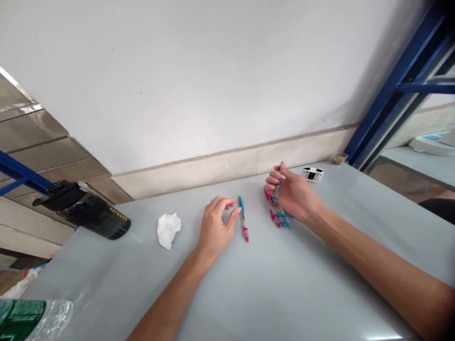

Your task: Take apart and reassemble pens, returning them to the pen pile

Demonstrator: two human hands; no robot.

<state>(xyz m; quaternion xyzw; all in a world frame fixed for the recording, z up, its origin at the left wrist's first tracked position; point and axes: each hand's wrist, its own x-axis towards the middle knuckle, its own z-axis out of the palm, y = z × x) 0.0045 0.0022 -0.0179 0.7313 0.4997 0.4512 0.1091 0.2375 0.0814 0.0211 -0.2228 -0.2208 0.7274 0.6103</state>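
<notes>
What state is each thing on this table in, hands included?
left hand: empty, fingers loosely curled beside the single pen
single pen: lying flat, uncapped state unclear
right hand: closed around the held pen
held pen: gripped, tip up
bunch of pens: fanned out, lying flat
tissue: crumpled
black bottle: lying on its side

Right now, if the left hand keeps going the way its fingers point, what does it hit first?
Most likely the loose blue-and-red pen lying just beyond the fingertips of the left hand. The head view makes the gap hard to judge, so the fingers may nearly touch it already.
</notes>
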